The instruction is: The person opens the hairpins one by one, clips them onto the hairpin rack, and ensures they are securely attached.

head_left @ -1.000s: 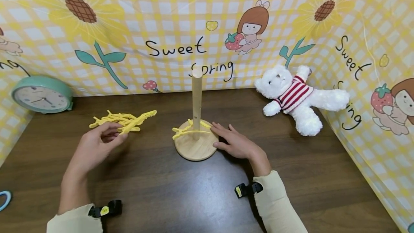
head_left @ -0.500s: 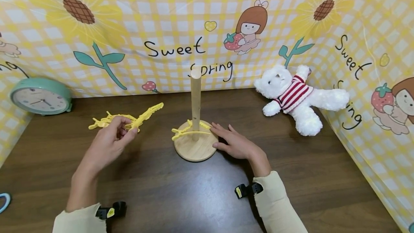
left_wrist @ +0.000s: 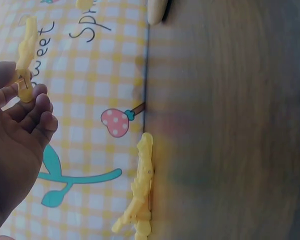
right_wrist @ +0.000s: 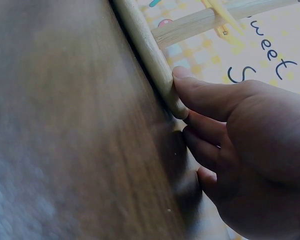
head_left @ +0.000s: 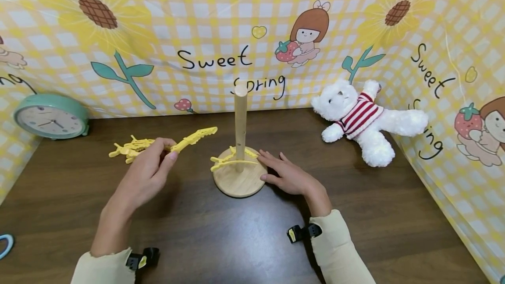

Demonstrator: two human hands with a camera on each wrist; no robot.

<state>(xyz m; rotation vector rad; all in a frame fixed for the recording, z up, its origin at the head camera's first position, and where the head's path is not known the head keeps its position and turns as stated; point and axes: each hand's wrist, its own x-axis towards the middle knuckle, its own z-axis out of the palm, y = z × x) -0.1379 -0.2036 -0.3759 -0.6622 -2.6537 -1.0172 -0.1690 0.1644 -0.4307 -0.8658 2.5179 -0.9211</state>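
My left hand [head_left: 147, 172] pinches a slim yellow plastic piece with a notched edge [head_left: 196, 138] between thumb and fingers, raised above the table. Its free end points right, toward a round wooden stand [head_left: 236, 183] with an upright post [head_left: 240, 122]. In the left wrist view, the held yellow piece [left_wrist: 26, 55] shows a knobbly, jointed outline. Another yellow piece [head_left: 222, 161] lies low on the stand, about the foot of the post. My right hand [head_left: 289, 174] touches the right rim of the base with extended fingers and thumb; its thumb [right_wrist: 205, 92] presses at the rim.
Several similar yellow pieces [head_left: 132, 147] lie in a pile behind my left hand. A green clock [head_left: 51, 116] stands at the back left. A white teddy bear [head_left: 363, 117] leans at the back right. Part of a light blue ring [head_left: 5, 245] shows at the left edge.
My left hand has lifted the yellow piece from the pile and carried it right, toward the post. My right hand stays at the base's rim.
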